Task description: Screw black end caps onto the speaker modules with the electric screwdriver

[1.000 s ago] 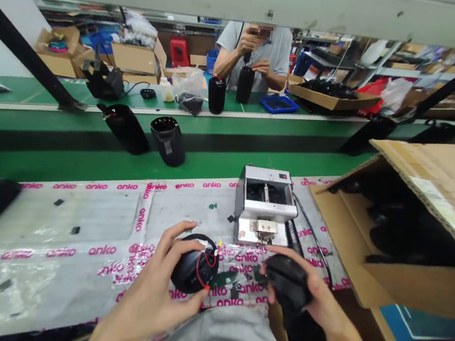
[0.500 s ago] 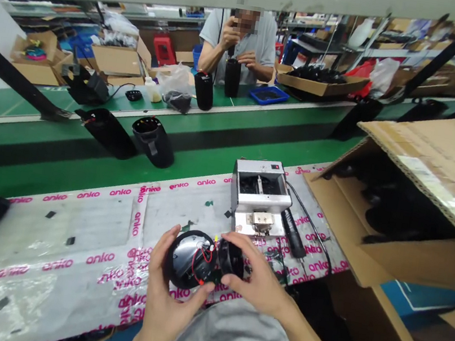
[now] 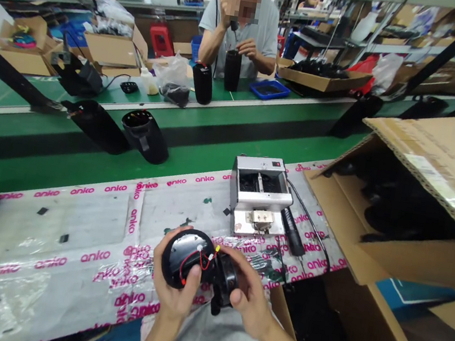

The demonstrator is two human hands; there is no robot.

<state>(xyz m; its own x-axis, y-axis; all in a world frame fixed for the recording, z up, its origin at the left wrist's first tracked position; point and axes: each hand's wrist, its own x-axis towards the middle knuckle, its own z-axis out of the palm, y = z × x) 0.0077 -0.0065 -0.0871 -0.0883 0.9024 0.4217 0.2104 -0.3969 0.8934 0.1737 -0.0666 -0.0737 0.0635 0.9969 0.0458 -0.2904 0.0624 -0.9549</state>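
Observation:
My left hand (image 3: 176, 285) grips a round, shiny black disc-shaped part (image 3: 185, 250), its thumb pressed over the inner face. Thin red wires (image 3: 191, 258) with white and yellow connectors run across that face. A smaller dark round part (image 3: 227, 277) sits close beside the disc, with my right hand (image 3: 253, 297) closed around its right side. Both pieces are held just above my lap, at the near edge of the table. Whether the two parts are joined is not clear.
A silver machine (image 3: 258, 198) with a cable stands on the plastic-covered table (image 3: 96, 219). To its right is an open cardboard box (image 3: 333, 209) of black parts. Black cylindrical housings (image 3: 147, 136) rest on the green belt. Across it, a co-worker (image 3: 269, 34) holds a tool over another housing.
The smaller part has turned and lowered in my right hand, showing a stubby black end below. My left thumb has moved up onto the disc. The view has shifted slightly.

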